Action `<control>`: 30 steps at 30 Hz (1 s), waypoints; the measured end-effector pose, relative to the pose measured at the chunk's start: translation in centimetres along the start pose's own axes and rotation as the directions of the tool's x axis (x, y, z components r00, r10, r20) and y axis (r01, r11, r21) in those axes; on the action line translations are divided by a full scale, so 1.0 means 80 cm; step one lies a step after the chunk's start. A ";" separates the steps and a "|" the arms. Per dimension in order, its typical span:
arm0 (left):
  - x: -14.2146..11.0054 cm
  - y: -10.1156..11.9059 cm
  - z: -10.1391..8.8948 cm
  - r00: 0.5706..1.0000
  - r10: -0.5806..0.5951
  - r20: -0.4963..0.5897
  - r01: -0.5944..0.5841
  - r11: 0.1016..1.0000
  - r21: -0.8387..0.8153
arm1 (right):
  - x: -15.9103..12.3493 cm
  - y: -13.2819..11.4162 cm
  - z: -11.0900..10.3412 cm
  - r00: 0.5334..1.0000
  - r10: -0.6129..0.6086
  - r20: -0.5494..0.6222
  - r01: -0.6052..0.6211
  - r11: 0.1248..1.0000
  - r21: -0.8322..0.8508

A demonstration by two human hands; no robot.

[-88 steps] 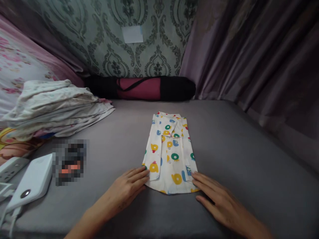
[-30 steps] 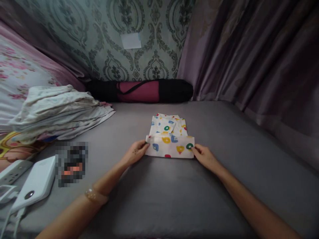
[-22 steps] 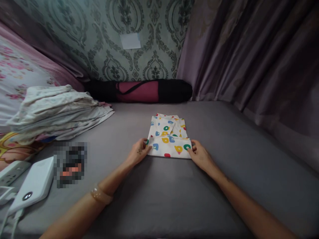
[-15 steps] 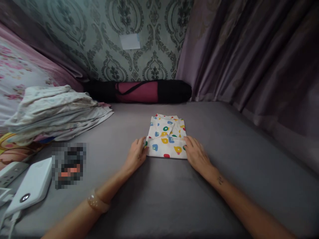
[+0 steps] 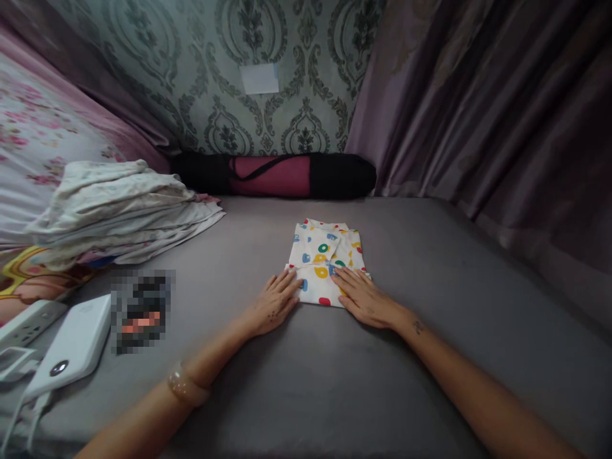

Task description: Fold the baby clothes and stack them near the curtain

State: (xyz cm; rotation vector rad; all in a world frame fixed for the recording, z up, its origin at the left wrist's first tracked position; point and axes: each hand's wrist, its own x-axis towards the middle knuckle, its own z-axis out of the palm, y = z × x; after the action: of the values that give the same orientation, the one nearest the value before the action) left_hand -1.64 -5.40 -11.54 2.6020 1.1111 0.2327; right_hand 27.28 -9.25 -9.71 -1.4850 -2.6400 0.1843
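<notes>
A folded white garment [image 5: 310, 292] with a colourful print of blue, yellow, green and red shapes lies on the grey sheet [image 5: 287, 395] in front of me. Its near part is folded up over the rest. My left hand [image 5: 276, 299] rests flat on the garment's near left corner, fingers stretched out. On the near right part lies my right hand [image 5: 363, 296], also flat with its fingers extended, hiding some of the print beneath it.
On the left are a pile of pale cloths [image 5: 115, 210], a white power bank [image 5: 71, 347] with cables, a power strip [image 5: 33, 322] and a blurred-out item [image 5: 143, 312]. A black and pink long bag [image 5: 272, 175] lies along the wall. Purple curtains [image 5: 502, 108] hang at right.
Both hands have let go of the garment's side edges and moved inward onto its top, fingers now spread flat. The view has shifted slightly left.
</notes>
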 end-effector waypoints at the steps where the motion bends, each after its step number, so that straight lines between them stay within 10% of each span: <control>1: 0.000 -0.001 0.001 1.000 -0.002 -0.020 0.001 1.000 -0.023 | 0.004 -0.003 -0.006 1.000 0.001 -0.009 -0.001 1.000 -0.004; 15: -0.005 -0.016 0.027 0.936 0.025 -0.351 -0.092 0.980 -0.174 | 0.065 -0.033 0.021 0.980 -0.195 -0.034 0.197 0.979 0.059; 25: -0.004 -0.027 0.028 0.875 -0.242 -0.420 0.046 0.904 -0.426 | 0.108 -0.090 0.001 0.976 -0.147 -0.162 0.151 0.988 0.013; 30: -0.006 -0.030 0.031 0.839 -0.338 -0.427 0.107 0.871 -0.480 | 0.129 -0.110 0.032 0.980 -0.199 -0.013 0.199 0.976 0.084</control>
State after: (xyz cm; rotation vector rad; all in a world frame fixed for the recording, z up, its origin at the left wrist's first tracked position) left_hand -2.95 -4.69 -14.66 2.0207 1.3300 1.0271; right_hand 14.15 -5.08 -10.50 -1.1848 -2.7184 0.2715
